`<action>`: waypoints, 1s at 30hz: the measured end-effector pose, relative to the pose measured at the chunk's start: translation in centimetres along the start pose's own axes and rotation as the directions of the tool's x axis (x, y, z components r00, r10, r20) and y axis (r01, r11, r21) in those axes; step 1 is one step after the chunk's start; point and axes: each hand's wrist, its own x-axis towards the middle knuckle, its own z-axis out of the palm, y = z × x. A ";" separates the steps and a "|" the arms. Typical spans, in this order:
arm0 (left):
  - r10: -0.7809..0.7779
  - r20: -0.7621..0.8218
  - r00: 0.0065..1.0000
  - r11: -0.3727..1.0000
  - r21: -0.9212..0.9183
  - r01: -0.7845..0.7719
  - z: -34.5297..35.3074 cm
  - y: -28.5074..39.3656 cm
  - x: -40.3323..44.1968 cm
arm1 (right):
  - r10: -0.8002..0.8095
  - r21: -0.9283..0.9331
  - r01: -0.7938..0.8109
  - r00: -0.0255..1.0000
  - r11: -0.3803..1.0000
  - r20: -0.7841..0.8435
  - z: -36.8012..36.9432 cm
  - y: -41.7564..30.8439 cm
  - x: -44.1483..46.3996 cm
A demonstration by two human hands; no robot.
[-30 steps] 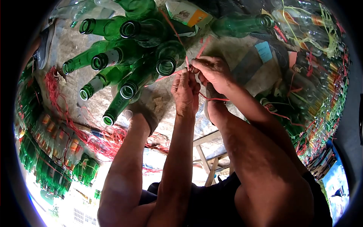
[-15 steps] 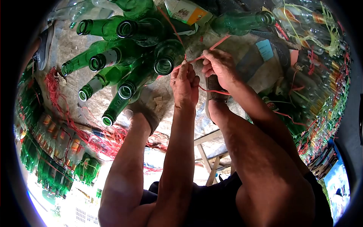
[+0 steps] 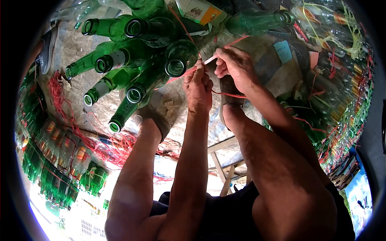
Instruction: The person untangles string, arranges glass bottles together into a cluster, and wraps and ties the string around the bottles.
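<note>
A cluster of green glass bottles point(image 3: 150, 64) leans with the necks toward me, red plastic twine point(image 3: 183, 25) running round it. At the cluster's right side my left hand point(image 3: 198, 86) pinches the twine, close beside the nearest bottle mouth point(image 3: 175, 66). My right hand point(image 3: 235, 66) is closed on the same twine a little to the right, and a short length stretches between the two hands. A loose tail of twine hangs from the left hand toward my right forearm. The fingertips partly hide where the strands cross.
A single green bottle point(image 3: 259, 22) lies behind my hands, beside a torn carton point(image 3: 201, 11). Tangled red twine point(image 3: 116, 150) is heaped at the left. Stacked bottles line the right point(image 3: 341, 80) and left point(image 3: 52, 176). A wooden stool frame point(image 3: 219, 164) stands between my legs.
My right hand has shifted slightly right and down, drawing the twine. The left hand stays at the bundle, and the view has moved very slightly.
</note>
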 end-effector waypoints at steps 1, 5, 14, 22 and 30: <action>0.014 -0.021 1.000 1.000 0.025 -0.013 0.2 0.0 -0.1 | -0.018 -0.003 0.018 0.999 1.000 0.032 0.2 -0.2 0.1; 0.077 -0.057 0.995 0.995 0.064 -0.073 0.0 -0.4 0.4 | -0.058 -0.035 0.062 0.993 0.997 0.100 0.9 -0.9 0.8; 0.072 -0.041 0.997 0.995 0.075 -0.068 -0.5 -0.3 0.5 | -0.114 0.024 0.112 0.988 0.993 0.100 1.7 -1.0 1.1; 0.019 -0.036 0.999 0.999 0.036 -0.018 0.1 0.1 0.1 | -0.041 -0.034 0.044 0.996 0.998 0.074 0.8 -0.5 1.4; 0.051 -0.032 0.998 0.999 0.017 -0.050 -0.5 -0.4 0.4 | -0.066 -0.019 0.067 0.995 0.998 0.074 0.8 -0.5 0.9</action>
